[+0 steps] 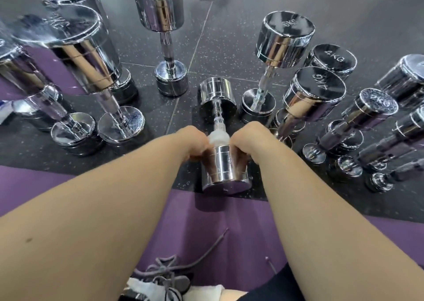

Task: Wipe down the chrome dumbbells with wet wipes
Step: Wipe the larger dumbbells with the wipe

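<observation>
A small chrome dumbbell [221, 169] lies on the dark floor in front of me, one head toward me and the other [216, 95] pointing away. A white wet wipe [219, 137] is wrapped round its handle just behind the near head. My left hand [195, 143] pinches the wipe from the left. From the right, my right hand [246, 143] holds the wipe and curls its fingers round the near head. Most of both hands' fingers are hidden behind the knuckles.
Several chrome dumbbells stand on end around me: large ones at left [75, 55], one at the back [160, 9], 4 kg ones at right [314, 91], smaller ones at far right [367, 114]. A purple mat [206, 227] lies under my knees, with a shoe and grey laces [169, 275].
</observation>
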Demonstrator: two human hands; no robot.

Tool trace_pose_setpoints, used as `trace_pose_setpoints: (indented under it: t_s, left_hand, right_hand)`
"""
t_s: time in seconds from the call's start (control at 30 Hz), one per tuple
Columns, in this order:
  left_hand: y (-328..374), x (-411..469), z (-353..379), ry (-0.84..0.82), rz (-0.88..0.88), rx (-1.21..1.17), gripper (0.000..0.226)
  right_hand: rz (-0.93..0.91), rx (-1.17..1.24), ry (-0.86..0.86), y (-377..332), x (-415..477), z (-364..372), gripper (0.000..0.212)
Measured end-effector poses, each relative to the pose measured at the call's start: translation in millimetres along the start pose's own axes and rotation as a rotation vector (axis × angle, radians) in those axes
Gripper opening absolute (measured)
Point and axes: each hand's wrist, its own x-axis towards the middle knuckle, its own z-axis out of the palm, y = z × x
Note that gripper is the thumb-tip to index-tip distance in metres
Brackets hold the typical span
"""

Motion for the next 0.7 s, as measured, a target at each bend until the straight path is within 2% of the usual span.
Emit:
trace_pose_setpoints:
  t_s: [0.07,0.13,0.2,0.3,0.37,0.4,0.5,0.57,0.63,0.67,0.7]
  left_hand:
    - [1.5,-1.0,-0.2,-0.019,-0.014,0.053,0.005]
    - [1.9,-0.8,0.5,-0.072,-0.027,0.041,0.019]
    - [3.2,-3.3,0.7,-0.143,-0.032,-0.02,0.028]
    - [5.0,-3.5,-5.9,-0.184,-0.054,-0.022,0.015]
    - [3.7,-7.5,-9.2,-0.143,-0.03,-0.019,0.007]
    - [1.8,-8.7,-11.6,-0.125,-0.014,-0.032,0.009]
    - [-6.3,-17.1,-13.4,-0.071,0.06,-0.096,0.041]
    - [-11.4,-32.1,-15.2,-0.011,0.124,-0.107,0.038]
    - [-16.8,-50.9,-16.1,-0.003,0.186,-0.015,0.03]
    - [-20.4,-56.9,-16.0,-0.027,0.213,0.104,0.028]
    - [-24.2,-63.9,-14.0,-0.06,0.232,0.253,0.03]
  right_hand:
    - [0.018,-0.101,-0.056,-0.6,2.2,-1.3,0.016]
    - [0.064,-0.201,-0.201,-1.2,-1.9,-5.8,0.025]
    - [0.091,-0.195,-0.329,-2.0,-5.2,-9.7,0.027]
    - [0.024,-0.137,-0.352,-7.2,-5.5,-11.5,0.023]
    - [-0.009,-0.104,-0.287,-4.9,-5.1,-10.3,0.02]
    - [-0.01,-0.054,-0.234,-3.5,-6.0,-9.2,0.018]
    - [0.042,0.205,-0.192,1.8,-16.1,-8.7,0.01]
    - [0.067,0.438,-0.247,9.9,-27.5,-11.8,0.027]
    - [0.072,0.644,-0.255,26.1,-36.2,-15.1,0.033]
    - [0.061,0.667,-0.257,38.8,-37.5,-14.3,0.039]
    - [0.029,0.591,-0.268,53.6,-36.6,-10.5,0.047]
